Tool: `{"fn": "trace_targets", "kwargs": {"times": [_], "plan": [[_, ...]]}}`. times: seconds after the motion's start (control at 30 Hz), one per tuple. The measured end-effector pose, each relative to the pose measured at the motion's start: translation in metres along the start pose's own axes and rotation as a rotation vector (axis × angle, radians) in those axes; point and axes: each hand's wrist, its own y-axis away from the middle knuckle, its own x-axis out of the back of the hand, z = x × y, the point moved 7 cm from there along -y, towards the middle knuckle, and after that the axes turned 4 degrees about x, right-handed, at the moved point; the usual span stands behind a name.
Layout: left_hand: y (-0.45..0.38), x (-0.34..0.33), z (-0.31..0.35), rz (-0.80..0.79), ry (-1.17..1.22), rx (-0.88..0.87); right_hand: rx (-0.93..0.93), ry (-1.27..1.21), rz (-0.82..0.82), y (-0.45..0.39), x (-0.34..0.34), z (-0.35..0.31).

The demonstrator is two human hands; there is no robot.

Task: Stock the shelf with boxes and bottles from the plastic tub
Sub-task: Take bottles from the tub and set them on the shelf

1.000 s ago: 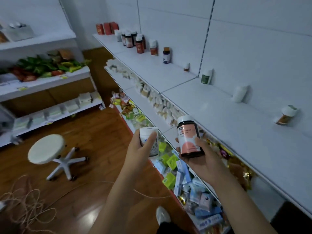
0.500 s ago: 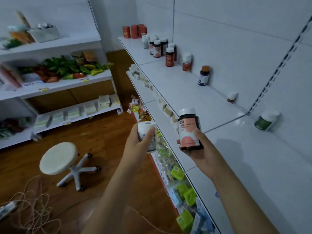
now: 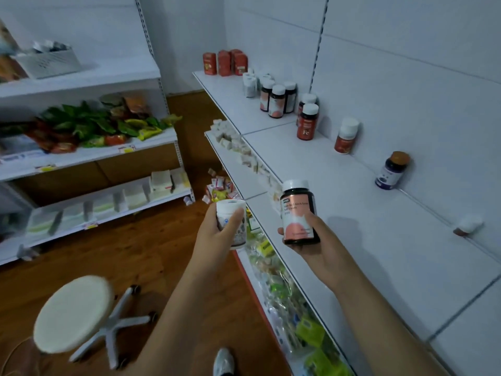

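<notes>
At mid-frame, the right hand (image 3: 318, 240) is gripping an upright dark bottle (image 3: 298, 213) with a glossy pink label over the white shelf (image 3: 379, 226); the left hand (image 3: 217, 234) is clasping a white cylindrical bottle (image 3: 231, 213).

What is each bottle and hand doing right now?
left hand: holds the white bottle upright
right hand: holds the dark bottle upright, cap on
purple-label bottle: stands on the top shelf, capped
Fe bottle: stands upright, capped
small bottle: lies on its side
</notes>
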Motion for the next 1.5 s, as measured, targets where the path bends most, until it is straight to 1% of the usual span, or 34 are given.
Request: {"fn": "trace_targets", "kwargs": {"times": [0.17,0.33,0.47,0.57,0.67,0.83,1.0,1.2,1.37,1.43,1.5], "plan": [[-0.088,0.046,0.025,-0.068,-0.056,-0.052,0.059,0.002,0.056,-0.086,-0.045,-0.001],[-0.155,0.072,0.02,-0.077,-0.035,-0.032,0.118,0.046,0.053,-0.145,-0.075,0.005],[-0.202,0.081,0.01,-0.114,0.002,0.02,0.132,0.04,0.117,-0.194,-0.07,0.008],[-0.245,0.088,0.005,-0.112,0.017,0.046,0.14,0.07,0.162,-0.241,-0.061,0.006],[-0.299,0.09,0.006,-0.104,-0.014,0.049,0.187,0.095,0.208,-0.297,-0.057,-0.004],[-0.406,0.073,0.025,-0.133,-0.075,0.039,0.254,0.196,0.332,-0.396,-0.044,-0.027],[-0.511,0.046,0.056,-0.223,-0.145,0.0,0.331,0.284,0.432,-0.49,-0.037,-0.058],[-0.603,0.019,0.066,-0.297,-0.155,-0.06,0.479,0.579,0.532,-0.555,-0.03,-0.091],[-0.649,-0.004,0.054,-0.362,-0.229,-0.093,0.449,0.85,0.607,-0.577,-0.023,-0.079],[-0.665,-0.014,0.052,-0.422,-0.234,-0.111,0.462,0.954,0.63,-0.579,-0.026,-0.073],[-0.679,-0.024,0.051,-0.495,-0.227,-0.127,0.473,0.985,0.679,-0.58,-0.03,-0.072]]}}
